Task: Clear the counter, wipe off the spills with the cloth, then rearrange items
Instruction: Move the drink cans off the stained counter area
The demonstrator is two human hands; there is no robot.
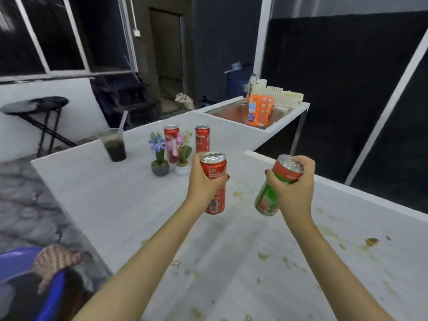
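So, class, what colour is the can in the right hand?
Mostly green can, red near its top; head view.

Black stool (34,105) at far left, orange pouch (259,111) upright in the steel sink (228,113), cream dish rack (282,95) behind it

Dark walls (335,66), white-framed window (46,42), perhaps doorway (166,54)

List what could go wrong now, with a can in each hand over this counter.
1. The green can sits tilted in the right hand; whether it is open is unclear, but leftover liquid might drip onto the counter.
2. The flower pots, the dark drink cup and two red cans crowd the far end; setting cans there could topple one.
3. Brown spills dot the near side; cans set there would smear them.
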